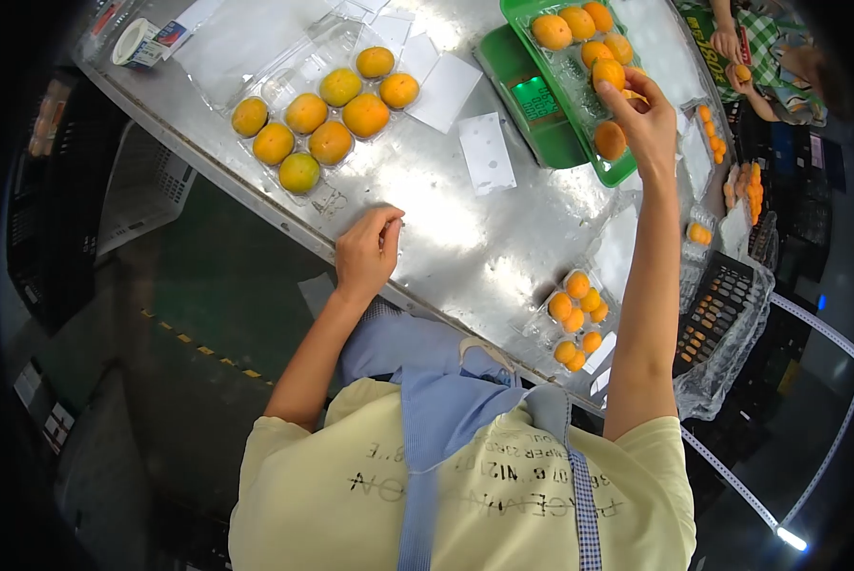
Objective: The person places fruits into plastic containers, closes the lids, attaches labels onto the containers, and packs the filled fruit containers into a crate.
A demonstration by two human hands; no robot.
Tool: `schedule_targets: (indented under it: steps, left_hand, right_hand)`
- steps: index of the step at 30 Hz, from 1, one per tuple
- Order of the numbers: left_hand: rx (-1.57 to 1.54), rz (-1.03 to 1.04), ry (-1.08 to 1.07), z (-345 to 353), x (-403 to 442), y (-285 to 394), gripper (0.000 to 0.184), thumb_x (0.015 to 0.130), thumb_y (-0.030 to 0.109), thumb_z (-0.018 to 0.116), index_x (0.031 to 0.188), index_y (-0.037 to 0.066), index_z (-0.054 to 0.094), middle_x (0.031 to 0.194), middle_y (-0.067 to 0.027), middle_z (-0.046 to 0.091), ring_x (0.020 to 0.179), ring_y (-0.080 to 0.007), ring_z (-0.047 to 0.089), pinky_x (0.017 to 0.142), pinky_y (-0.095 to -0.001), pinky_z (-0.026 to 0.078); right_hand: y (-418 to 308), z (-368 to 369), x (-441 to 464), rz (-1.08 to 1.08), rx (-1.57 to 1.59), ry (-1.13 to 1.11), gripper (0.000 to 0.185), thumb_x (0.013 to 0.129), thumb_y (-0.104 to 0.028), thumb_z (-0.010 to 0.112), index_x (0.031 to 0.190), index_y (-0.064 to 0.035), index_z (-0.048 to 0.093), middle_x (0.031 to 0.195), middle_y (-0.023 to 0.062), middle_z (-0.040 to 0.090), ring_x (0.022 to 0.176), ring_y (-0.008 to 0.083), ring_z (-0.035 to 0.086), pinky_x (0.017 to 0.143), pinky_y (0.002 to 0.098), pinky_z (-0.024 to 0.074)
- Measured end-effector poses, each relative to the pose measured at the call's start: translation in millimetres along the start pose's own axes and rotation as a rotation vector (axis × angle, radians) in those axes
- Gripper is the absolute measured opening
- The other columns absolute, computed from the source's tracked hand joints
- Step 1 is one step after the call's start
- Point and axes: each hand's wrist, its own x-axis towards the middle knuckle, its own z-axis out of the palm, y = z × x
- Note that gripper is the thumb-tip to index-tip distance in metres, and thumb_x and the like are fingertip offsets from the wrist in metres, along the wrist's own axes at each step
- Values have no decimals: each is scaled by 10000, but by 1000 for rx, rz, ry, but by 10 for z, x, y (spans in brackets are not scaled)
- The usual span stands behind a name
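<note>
My right hand (641,124) reaches over the green tray (558,71) of a weighing scale, its fingers around an orange (606,73). Several more oranges sit in a clear plastic clamshell pack in that tray, one of them (610,140) near its close end. Under the tray, the green scale body shows a lit display (536,98); its digits are hard to read. My left hand (368,249) rests at the metal table's near edge with its fingers curled closed. Beyond it lies an open clear clamshell (284,90) with several yellow-orange and greenish oranges (306,112).
White paper slips (487,152) lie on the metal table (446,257). A smaller pack of little oranges (574,314) is near the front edge. A white tub (139,45) stands far left. On the right are a black crate (717,309) and another person's hand (727,45).
</note>
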Motion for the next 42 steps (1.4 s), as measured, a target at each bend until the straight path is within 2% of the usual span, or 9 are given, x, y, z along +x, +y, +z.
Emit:
schedule_targets:
  steps: [5, 11, 20, 23, 26, 28, 32, 34, 42]
  left_hand:
    - [-15, 3, -6, -20, 3, -14, 80, 847, 61, 606, 923, 56, 630, 819, -75, 649, 628, -209, 621, 552, -296, 485]
    - [2, -17, -11, -19, -1, -4, 77, 843, 62, 611, 918, 61, 631, 820, -67, 650, 620, -206, 621, 551, -293, 484]
    - [16, -8, -15, -2, 0, -15, 75, 844, 67, 608, 915, 69, 634, 817, -70, 647, 622, -212, 619, 555, -299, 482]
    - [7, -18, -23, 7, 1, -17, 79, 845, 74, 606, 919, 72, 636, 817, -72, 646, 629, -218, 619, 561, -305, 481]
    - [7, -37, -36, 5, -6, -18, 81, 845, 77, 605, 920, 75, 637, 817, -74, 646, 634, -218, 620, 567, -308, 481]
    - [10, -47, -48, 3, -11, -29, 83, 844, 81, 608, 922, 78, 635, 819, -70, 647, 639, -217, 622, 572, -308, 483]
    - [8, -40, -53, 24, -17, -39, 87, 843, 84, 609, 927, 84, 633, 829, -60, 652, 643, -210, 625, 574, -305, 486]
    - [19, -36, -63, 21, -16, -39, 84, 844, 87, 608, 925, 85, 632, 831, -58, 653, 644, -208, 626, 577, -304, 487]
    - [70, -28, -107, 24, -11, -5, 83, 844, 103, 611, 925, 94, 629, 829, -55, 652, 646, -213, 626, 587, -314, 483]
  right_hand:
    - [30, 162, 126, -90, -241, 30, 573, 679, -398, 776, 1064, 8, 649, 940, 103, 673, 783, 173, 612, 723, 300, 489]
    - [-58, 343, 129, -230, -524, 67, 525, 688, -414, 749, 1041, -43, 639, 971, 96, 677, 863, 259, 647, 736, 371, 498]
    - [-111, 356, 67, -173, -626, 63, 471, 725, -408, 740, 1047, -80, 638, 957, 103, 674, 864, 295, 638, 733, 404, 489]
    - [-12, 263, 46, -324, -573, 183, 474, 732, -387, 753, 1067, -68, 648, 935, 96, 674, 793, 253, 634, 718, 358, 493]
    - [-52, -32, -146, -109, -259, 172, 482, 741, -374, 762, 1085, -55, 653, 956, 90, 672, 737, 182, 607, 699, 303, 491]
    - [107, -268, -374, -86, -257, 230, 436, 774, -319, 747, 1101, -47, 650, 965, 64, 670, 710, 106, 576, 661, 248, 480]
    - [722, -698, -984, 149, -98, 330, 327, 836, -203, 697, 1093, -6, 649, 918, 42, 657, 678, 68, 556, 609, 209, 461]
    - [1060, -945, -1306, 311, -87, 308, 311, 852, -197, 682, 1079, 13, 646, 892, 38, 649, 675, 67, 550, 595, 206, 451]
    - [1556, -1242, -2320, 548, -83, 292, 277, 862, -200, 673, 1058, -5, 651, 816, 8, 638, 642, 61, 540, 557, 189, 415]
